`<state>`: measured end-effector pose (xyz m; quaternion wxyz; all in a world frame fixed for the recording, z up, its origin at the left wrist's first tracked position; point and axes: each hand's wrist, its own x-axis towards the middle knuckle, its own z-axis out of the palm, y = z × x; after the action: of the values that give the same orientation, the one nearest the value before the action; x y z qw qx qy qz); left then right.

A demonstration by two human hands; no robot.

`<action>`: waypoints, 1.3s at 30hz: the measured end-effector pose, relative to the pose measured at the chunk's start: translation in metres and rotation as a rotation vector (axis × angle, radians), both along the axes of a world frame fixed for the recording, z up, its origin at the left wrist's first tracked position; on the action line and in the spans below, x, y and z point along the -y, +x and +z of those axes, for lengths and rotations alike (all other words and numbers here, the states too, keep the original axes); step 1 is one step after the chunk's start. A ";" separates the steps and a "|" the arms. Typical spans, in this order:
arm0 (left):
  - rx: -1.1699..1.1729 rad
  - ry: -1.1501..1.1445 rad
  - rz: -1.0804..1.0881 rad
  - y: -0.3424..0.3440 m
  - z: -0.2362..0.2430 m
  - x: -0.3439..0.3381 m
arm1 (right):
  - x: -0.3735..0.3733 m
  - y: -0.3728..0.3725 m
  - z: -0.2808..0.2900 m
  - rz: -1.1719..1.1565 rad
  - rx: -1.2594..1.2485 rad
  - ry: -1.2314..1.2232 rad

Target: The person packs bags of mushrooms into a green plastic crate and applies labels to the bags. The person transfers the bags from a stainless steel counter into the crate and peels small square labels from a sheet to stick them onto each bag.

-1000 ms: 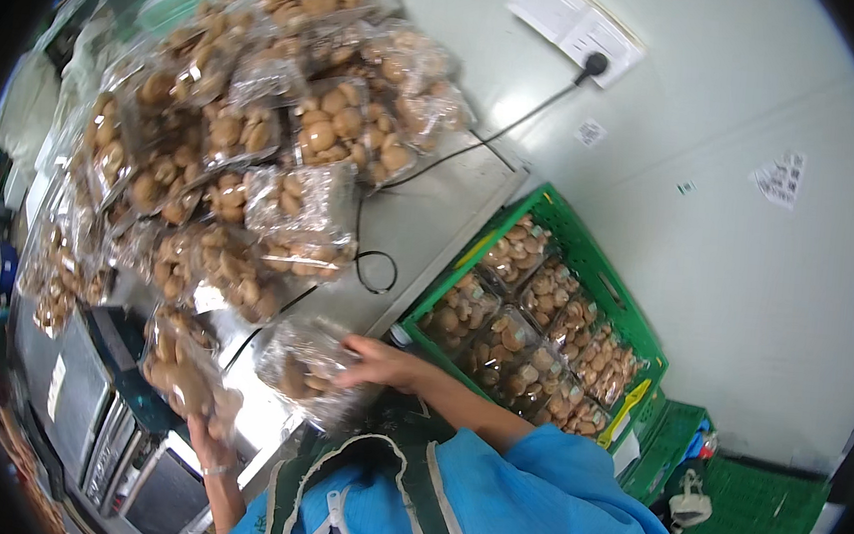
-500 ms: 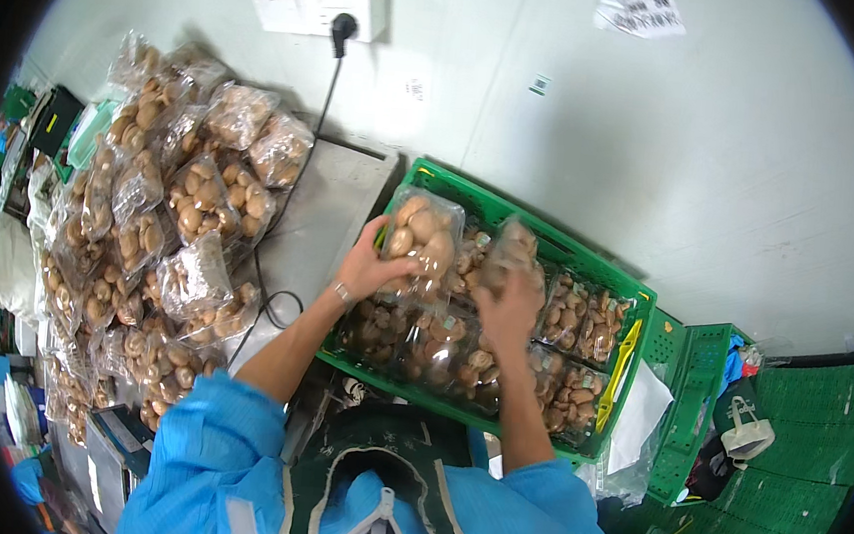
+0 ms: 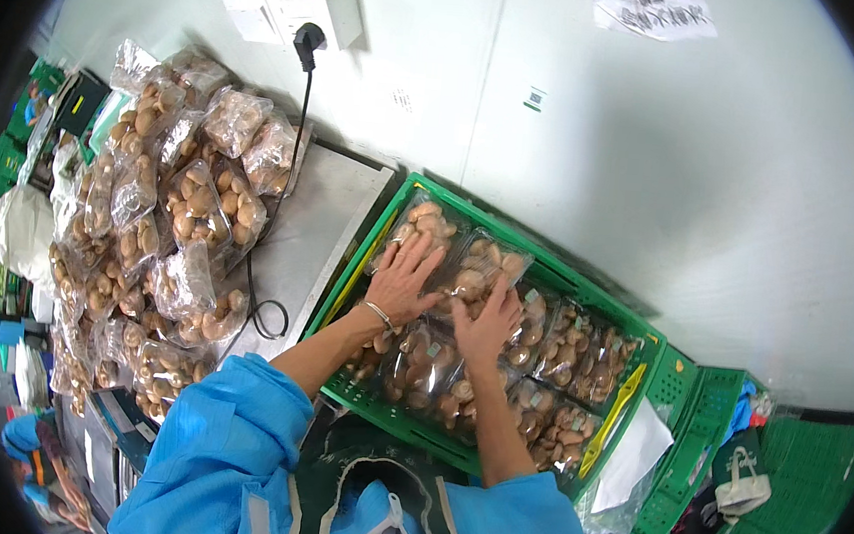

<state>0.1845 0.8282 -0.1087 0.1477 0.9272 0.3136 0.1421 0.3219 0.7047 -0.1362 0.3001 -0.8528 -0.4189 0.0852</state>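
My left hand [image 3: 402,281] lies with fingers spread on a clear-wrapped tray of brown mushrooms [image 3: 424,217] in the upper left of a green crate [image 3: 586,286]. Beside it, my right hand [image 3: 486,315], fingers apart, rests on a second mushroom pack [image 3: 485,256]. Both packs sit atop a layer of similar packs [image 3: 574,344] inside the crate; parts of them are hidden under my hands. Yellow strips [image 3: 607,422] show at the crate's ends.
A heap of bagged mushrooms [image 3: 126,273] covers much of a steel table [image 3: 331,219]. A black cord [image 3: 260,289] runs from a wall socket [image 3: 295,10]. Green crates [image 3: 694,439] and white paper [image 3: 633,449] are right; a co-worker [image 3: 37,447] is lower left.
The view has swung toward the crate. Both hands brought mushroom packs over from the table side; these now lie in the crate, and my fingers have loosened to rest on them.
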 end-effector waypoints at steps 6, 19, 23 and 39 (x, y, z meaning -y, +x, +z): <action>0.040 -0.106 0.048 -0.022 -0.040 -0.023 | -0.015 -0.004 -0.029 0.027 -0.161 -0.206; 0.541 -0.151 0.422 -0.192 0.065 0.072 | -0.052 -0.087 0.089 0.618 -0.760 0.104; 0.283 0.374 1.040 -0.372 0.078 0.120 | -0.128 -0.218 0.102 0.717 -1.388 -0.200; 1.112 -0.195 1.166 -0.462 0.015 0.143 | -0.028 -0.122 0.067 0.076 -1.679 0.491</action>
<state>-0.2772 0.6848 -0.0933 0.2642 0.3913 0.6379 0.6084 0.1996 0.7330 -0.0696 0.6813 -0.4052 -0.0942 0.6023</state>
